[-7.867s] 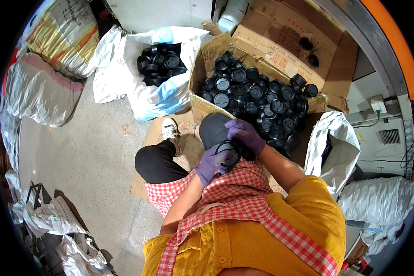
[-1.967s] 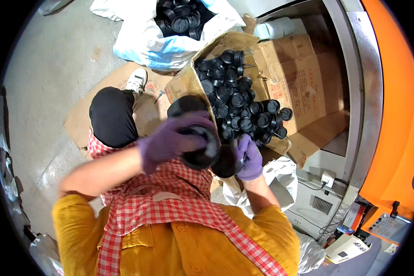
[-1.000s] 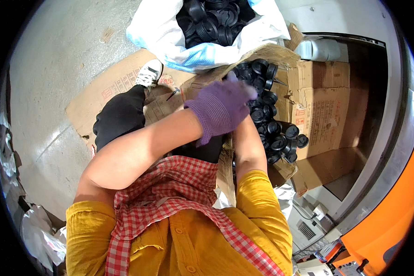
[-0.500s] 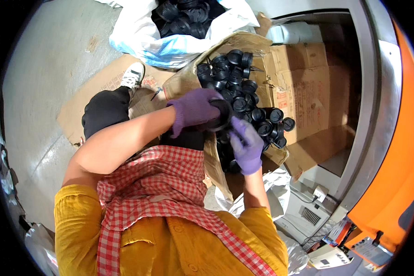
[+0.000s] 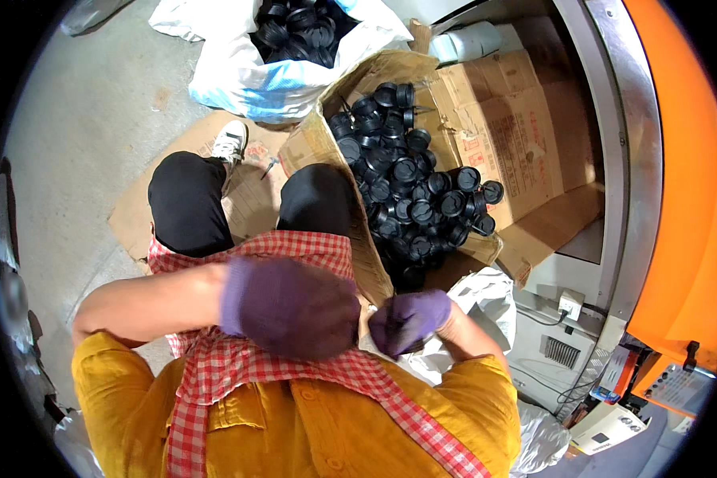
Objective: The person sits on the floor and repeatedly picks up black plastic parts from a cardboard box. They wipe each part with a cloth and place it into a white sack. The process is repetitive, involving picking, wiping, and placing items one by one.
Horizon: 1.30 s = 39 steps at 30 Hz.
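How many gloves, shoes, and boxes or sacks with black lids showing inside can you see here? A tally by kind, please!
Purple gloves, on the left hand and right hand: 2
White sneaker: 1
Open cardboard box: 1
White-and-blue sack: 1
Total: 5
The black lids overlap too much to count.

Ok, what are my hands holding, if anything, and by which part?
Cannot tell: the left hand and right hand are blurred, and no held thing shows clearly.

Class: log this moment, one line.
left purple-gloved hand: blurred; right purple-gloved hand: grip unclear; round black caps: heaped in brown cardboard box
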Available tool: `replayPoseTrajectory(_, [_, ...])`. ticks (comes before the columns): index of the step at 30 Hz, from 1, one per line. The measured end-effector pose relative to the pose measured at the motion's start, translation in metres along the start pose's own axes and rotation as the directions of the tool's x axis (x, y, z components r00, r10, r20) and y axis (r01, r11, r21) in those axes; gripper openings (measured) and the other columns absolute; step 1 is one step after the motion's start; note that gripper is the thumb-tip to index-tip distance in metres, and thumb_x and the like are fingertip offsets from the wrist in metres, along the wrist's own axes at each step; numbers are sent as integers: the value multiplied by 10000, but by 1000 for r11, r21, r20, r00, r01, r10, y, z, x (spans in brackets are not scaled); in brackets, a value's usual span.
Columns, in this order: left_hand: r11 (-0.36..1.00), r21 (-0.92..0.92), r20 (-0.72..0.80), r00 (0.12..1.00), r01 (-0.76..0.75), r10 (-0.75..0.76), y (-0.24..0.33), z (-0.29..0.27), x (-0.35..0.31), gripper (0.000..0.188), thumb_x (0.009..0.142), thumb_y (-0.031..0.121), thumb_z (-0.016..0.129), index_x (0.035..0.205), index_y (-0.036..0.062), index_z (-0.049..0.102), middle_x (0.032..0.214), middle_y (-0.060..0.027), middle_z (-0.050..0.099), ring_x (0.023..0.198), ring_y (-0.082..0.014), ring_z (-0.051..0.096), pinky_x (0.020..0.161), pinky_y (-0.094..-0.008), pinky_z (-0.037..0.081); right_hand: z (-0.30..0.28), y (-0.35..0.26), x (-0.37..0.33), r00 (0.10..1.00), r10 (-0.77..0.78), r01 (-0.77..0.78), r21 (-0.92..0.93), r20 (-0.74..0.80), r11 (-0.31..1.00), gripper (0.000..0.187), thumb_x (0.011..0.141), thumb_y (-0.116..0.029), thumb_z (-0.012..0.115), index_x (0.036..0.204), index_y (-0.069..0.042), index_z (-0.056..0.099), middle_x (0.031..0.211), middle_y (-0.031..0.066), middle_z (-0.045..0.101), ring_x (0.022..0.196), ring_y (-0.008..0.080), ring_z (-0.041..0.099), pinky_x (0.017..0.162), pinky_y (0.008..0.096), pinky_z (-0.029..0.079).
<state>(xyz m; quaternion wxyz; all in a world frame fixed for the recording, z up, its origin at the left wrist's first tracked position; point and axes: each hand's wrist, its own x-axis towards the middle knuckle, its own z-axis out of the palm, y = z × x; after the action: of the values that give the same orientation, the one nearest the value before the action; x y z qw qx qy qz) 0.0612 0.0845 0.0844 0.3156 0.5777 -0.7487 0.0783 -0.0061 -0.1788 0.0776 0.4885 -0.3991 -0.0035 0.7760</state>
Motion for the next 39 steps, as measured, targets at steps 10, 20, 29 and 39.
replayPoseTrajectory(10, [-537,-820,426,416,-198,-804,-8,75,22,544,798,53,581,1320,32,430,1216,-69,531,1104,-175,517,943,-330,421,-22,-1,46,-10,-395,918,-166,-918,361,70,830,-88,569,862,-26,569,803,54,591,747,143,547,703,298,454])
replayPoseTrajectory(20, [483,-245,-30,492,840,-870,-74,85,18,376,690,114,631,1059,185,611,976,-162,546,848,-364,580,752,-436,483,-111,-36,59,-286,-524,632,-569,-802,526,199,793,12,531,981,30,596,925,86,634,777,157,626,705,266,499])
replayPoseTrajectory(29, [512,-75,-592,375,856,-714,-157,7,-10,518,621,68,726,1115,130,585,1116,-180,546,970,-360,554,828,-435,467,-286,-13,85,-421,-258,557,-472,-870,683,185,799,-36,517,939,-16,636,843,107,639,796,190,614,759,288,478])
replayPoseTrajectory(39, [518,-183,-641,298,835,-707,-190,42,-51,585,703,71,720,1236,121,483,1263,-187,477,1129,-391,497,924,-418,442,-396,44,116,153,-321,-286,-353,-935,891,449,861,-147,535,1300,-162,442,1160,220,559,1067,347,521,922,388,415])
